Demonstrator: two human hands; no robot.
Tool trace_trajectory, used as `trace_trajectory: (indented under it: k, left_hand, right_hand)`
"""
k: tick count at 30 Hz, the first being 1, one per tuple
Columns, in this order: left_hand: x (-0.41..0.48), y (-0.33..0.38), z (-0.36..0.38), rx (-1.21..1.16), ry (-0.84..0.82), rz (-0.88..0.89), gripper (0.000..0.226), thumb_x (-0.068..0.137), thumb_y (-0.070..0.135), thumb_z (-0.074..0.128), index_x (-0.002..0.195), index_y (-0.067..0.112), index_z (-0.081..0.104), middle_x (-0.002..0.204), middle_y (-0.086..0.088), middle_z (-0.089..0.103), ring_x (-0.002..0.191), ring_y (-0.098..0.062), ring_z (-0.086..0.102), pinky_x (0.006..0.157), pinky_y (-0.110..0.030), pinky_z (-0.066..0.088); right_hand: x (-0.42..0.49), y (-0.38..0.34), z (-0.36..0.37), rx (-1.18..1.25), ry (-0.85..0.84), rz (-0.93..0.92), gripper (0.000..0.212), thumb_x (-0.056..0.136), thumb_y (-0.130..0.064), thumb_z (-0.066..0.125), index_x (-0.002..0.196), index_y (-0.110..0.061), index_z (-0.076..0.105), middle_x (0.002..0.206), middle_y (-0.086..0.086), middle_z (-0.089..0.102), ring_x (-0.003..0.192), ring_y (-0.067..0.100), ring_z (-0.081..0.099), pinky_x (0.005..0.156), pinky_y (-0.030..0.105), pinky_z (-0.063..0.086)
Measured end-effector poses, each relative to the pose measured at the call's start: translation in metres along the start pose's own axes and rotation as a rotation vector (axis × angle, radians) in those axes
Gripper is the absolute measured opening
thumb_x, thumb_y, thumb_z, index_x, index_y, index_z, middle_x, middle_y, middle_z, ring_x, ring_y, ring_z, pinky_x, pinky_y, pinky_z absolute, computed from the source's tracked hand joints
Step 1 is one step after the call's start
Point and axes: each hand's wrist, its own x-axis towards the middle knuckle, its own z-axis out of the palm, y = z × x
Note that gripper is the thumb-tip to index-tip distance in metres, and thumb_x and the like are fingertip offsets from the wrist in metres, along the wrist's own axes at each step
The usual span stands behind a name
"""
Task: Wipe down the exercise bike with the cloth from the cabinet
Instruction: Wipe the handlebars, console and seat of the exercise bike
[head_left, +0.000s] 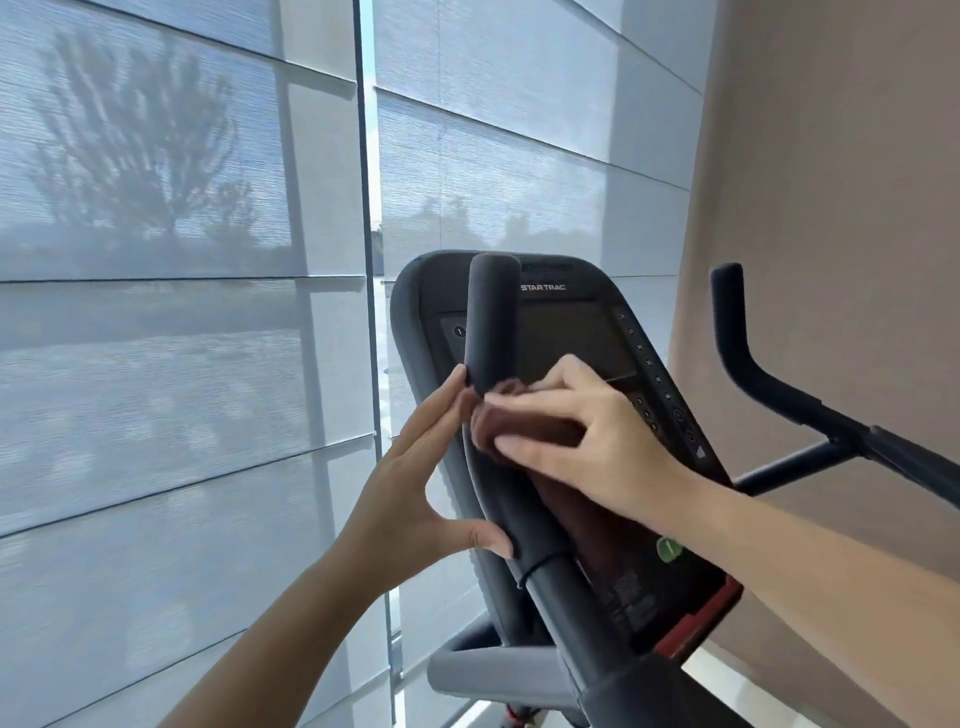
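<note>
The exercise bike's black console (576, 332) with its dark screen faces me at centre. In front of it rises the left handlebar (491, 322), a black padded upright grip. A dark brown cloth (524, 428) is wrapped around this grip at mid height, and its tail hangs down over the console. My right hand (582, 436) presses the cloth against the grip, fingers spread over it. My left hand (415, 483) sits on the other side of the bar, fingertips touching the grip near the cloth's edge and thumb resting lower on the bar.
The right handlebar (748, 374) stands free at right in front of a beige wall (831, 182). Window blinds (182, 312) fill the left and far side behind the bike. A grey frame part (483, 670) lies low under the console.
</note>
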Motion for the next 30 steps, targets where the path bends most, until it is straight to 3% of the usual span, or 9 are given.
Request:
trace_trajectory:
  k: [2, 5, 7, 11, 13, 18, 23, 27, 30]
  left_hand:
    - [-0.001, -0.004, 0.003, -0.029, 0.017, -0.001, 0.111, 0.059, 0.068, 0.063, 0.138, -0.002, 0.03, 0.15, -0.009, 0.024, 0.14, -0.014, 0.022, 0.113, -0.029, 0.023]
    - [-0.004, -0.01, 0.008, -0.046, 0.039, 0.024, 0.109, 0.061, 0.07, 0.06, 0.138, -0.003, 0.032, 0.149, -0.012, 0.027, 0.14, -0.018, 0.023, 0.113, -0.032, 0.024]
    - [-0.003, -0.013, 0.011, -0.061, 0.054, 0.047, 0.108, 0.063, 0.07, 0.059, 0.137, -0.004, 0.032, 0.149, -0.013, 0.026, 0.14, -0.019, 0.023, 0.113, -0.032, 0.024]
    - [0.0, -0.017, 0.012, -0.071, 0.069, 0.09, 0.109, 0.064, 0.069, 0.06, 0.135, -0.009, 0.031, 0.146, -0.021, 0.027, 0.138, -0.023, 0.025, 0.113, -0.033, 0.025]
    - [-0.001, -0.017, 0.012, -0.085, 0.059, 0.1, 0.109, 0.064, 0.069, 0.06, 0.135, -0.009, 0.031, 0.147, -0.02, 0.027, 0.139, -0.022, 0.024, 0.113, -0.03, 0.024]
    - [-0.003, -0.024, 0.013, -0.108, 0.05, 0.149, 0.109, 0.066, 0.069, 0.057, 0.134, -0.012, 0.031, 0.146, -0.023, 0.025, 0.138, -0.027, 0.023, 0.114, -0.034, 0.023]
    - [-0.002, -0.028, 0.022, -0.156, 0.106, 0.164, 0.109, 0.061, 0.065, 0.061, 0.133, -0.013, 0.033, 0.145, -0.021, 0.025, 0.136, -0.026, 0.025, 0.112, -0.037, 0.025]
    - [0.001, -0.03, 0.023, -0.194, 0.129, 0.195, 0.105, 0.069, 0.068, 0.056, 0.132, -0.012, 0.034, 0.144, -0.021, 0.027, 0.135, -0.027, 0.027, 0.111, -0.038, 0.027]
    - [0.001, -0.032, 0.025, -0.218, 0.137, 0.215, 0.102, 0.07, 0.066, 0.057, 0.133, -0.011, 0.034, 0.144, -0.019, 0.026, 0.135, -0.024, 0.026, 0.111, -0.034, 0.025]
  right_hand:
    - [-0.031, 0.001, -0.009, 0.072, -0.21, 0.104, 0.032, 0.073, -0.036, 0.073, 0.104, -0.04, 0.067, 0.081, -0.011, 0.05, 0.08, -0.001, 0.055, 0.078, 0.009, 0.037]
    - [-0.056, -0.007, -0.021, 0.043, -0.294, 0.115, 0.03, 0.071, -0.042, 0.07, 0.1, -0.049, 0.066, 0.084, -0.012, 0.051, 0.083, 0.002, 0.057, 0.078, 0.008, 0.039]
    - [-0.053, -0.015, -0.018, -0.002, -0.222, 0.109, 0.03, 0.071, -0.039, 0.071, 0.1, -0.046, 0.067, 0.089, -0.012, 0.055, 0.089, 0.004, 0.059, 0.081, 0.008, 0.04]
    - [-0.003, -0.026, 0.001, -0.087, 0.16, 0.13, 0.033, 0.077, -0.026, 0.071, 0.107, -0.037, 0.062, 0.102, 0.003, 0.061, 0.097, 0.002, 0.057, 0.09, 0.01, 0.038]
    - [0.014, -0.031, 0.005, -0.12, 0.195, 0.159, 0.032, 0.08, -0.023, 0.069, 0.107, -0.037, 0.061, 0.102, 0.008, 0.061, 0.097, 0.006, 0.057, 0.092, 0.013, 0.039]
    - [-0.042, -0.048, -0.015, -0.173, -0.279, 0.324, 0.029, 0.073, -0.028, 0.074, 0.091, -0.049, 0.066, 0.085, -0.006, 0.055, 0.077, -0.002, 0.056, 0.074, 0.009, 0.039]
    - [-0.065, -0.079, -0.029, -0.482, -0.516, 0.319, 0.027, 0.073, -0.049, 0.064, 0.1, -0.051, 0.064, 0.098, -0.013, 0.051, 0.094, 0.007, 0.057, 0.081, 0.016, 0.043]
    - [-0.049, -0.074, -0.006, -0.51, -0.25, 0.287, 0.029, 0.075, -0.028, 0.073, 0.104, -0.034, 0.068, 0.1, -0.008, 0.058, 0.097, 0.007, 0.058, 0.089, 0.019, 0.042]
    - [-0.057, -0.08, -0.001, -0.511, -0.252, 0.362, 0.031, 0.074, -0.033, 0.071, 0.104, -0.039, 0.067, 0.101, -0.011, 0.055, 0.099, 0.007, 0.056, 0.091, 0.022, 0.042]
